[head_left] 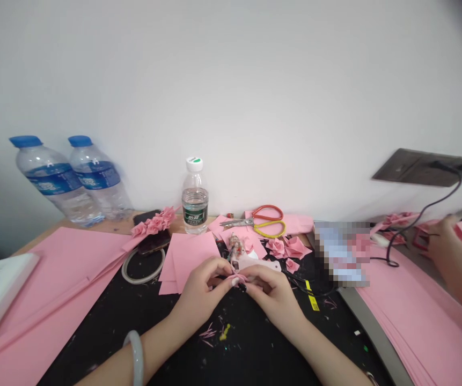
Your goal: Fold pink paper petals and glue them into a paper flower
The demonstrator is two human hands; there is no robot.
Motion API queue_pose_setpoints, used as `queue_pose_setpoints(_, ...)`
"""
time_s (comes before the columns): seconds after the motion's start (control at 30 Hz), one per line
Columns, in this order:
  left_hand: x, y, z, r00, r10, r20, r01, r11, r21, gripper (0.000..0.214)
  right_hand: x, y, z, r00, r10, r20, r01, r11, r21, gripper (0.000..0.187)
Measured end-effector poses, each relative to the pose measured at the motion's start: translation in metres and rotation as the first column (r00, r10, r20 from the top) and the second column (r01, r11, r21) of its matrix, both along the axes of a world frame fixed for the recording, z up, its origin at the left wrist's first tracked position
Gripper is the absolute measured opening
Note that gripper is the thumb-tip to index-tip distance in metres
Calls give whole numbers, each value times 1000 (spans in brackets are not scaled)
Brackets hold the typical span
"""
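Between my two hands, low in the middle of the head view, is a small piece of folded pink paper (pixel 239 277). My left hand (pixel 210 279) pinches it from the left, and my right hand (pixel 269 287) pinches its other side; the fingers partly hide it. Right behind my fingers stands a hot glue gun (pixel 259 262), partly covered. Pink paper roses (pixel 278 247) lie to the right of it. Square pink sheets (pixel 194 256) are stacked beyond my left hand. Scissors (pixel 261 222) with one red and one yellow handle rest on pink paper near the wall.
A small water bottle (pixel 195 201) and two larger bottles (pixel 94 179) stand along the wall. A tape ring (pixel 143 279) lies left of the sheets. Large pink sheets (pixel 419 311) cover the right side, where another person's hand (pixel 456 262) holds pink paper. Cables hang from a socket (pixel 416 166).
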State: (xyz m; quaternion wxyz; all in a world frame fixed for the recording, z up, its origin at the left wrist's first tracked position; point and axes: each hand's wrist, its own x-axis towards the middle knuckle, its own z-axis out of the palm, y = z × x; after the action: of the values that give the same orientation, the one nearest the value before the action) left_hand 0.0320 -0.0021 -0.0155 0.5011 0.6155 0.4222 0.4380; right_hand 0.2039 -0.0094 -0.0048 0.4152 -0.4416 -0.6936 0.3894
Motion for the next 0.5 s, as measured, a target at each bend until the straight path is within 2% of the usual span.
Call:
queue_pose_setpoints(0.1, 0, 1, -1, 998, 62, -1, -62, 997, -38, 14, -1, 0, -4, 999, -32, 5, 33, 999, -22, 13)
queue_pose_setpoints(0.23, -2, 3, 0, 998, 15, -62, -17, 999, -44, 7, 0, -2, -5, 999, -24, 44, 25, 999, -22, 15)
queue_pose_setpoints(0.5, -4, 4, 0, 998, -12, -69, 7, 997, -75, 12, 2, -2, 1, 993, 11, 115, -10, 1000, -9, 16)
